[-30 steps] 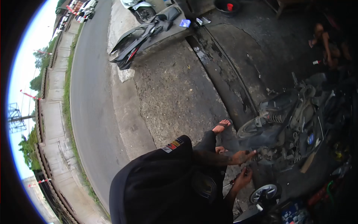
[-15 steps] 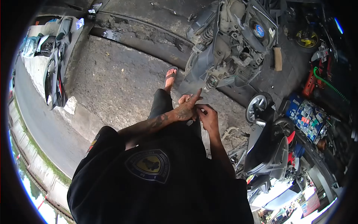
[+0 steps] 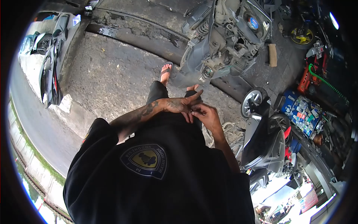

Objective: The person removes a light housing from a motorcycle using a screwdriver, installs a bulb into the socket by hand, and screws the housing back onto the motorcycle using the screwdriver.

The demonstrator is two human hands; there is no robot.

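Observation:
My left hand [image 3: 179,105], on the tattooed arm, is held out in front of my waist with its fingers stretched apart. My right hand [image 3: 209,117] meets it from the right, thumb and fingertips pinched together against the left fingers. Whatever the pinch holds, if anything, is too small to make out. Beyond the hands stands a partly stripped scooter [image 3: 227,48], its dusty frame and inner parts exposed. Neither hand touches it.
A sandalled foot [image 3: 166,71] is on the concrete floor [image 3: 112,71]. At the right are a wheel [image 3: 253,102], another scooter [image 3: 266,149], a sticker-covered blue drum [image 3: 304,114] and a wooden block [image 3: 273,55]. A parked motorcycle [image 3: 52,76] stands at the left.
The view has shifted slightly, so the surroundings sit a little further left. My left hand has turned, and more of its fingers now show pointing down beside the pinching right hand.

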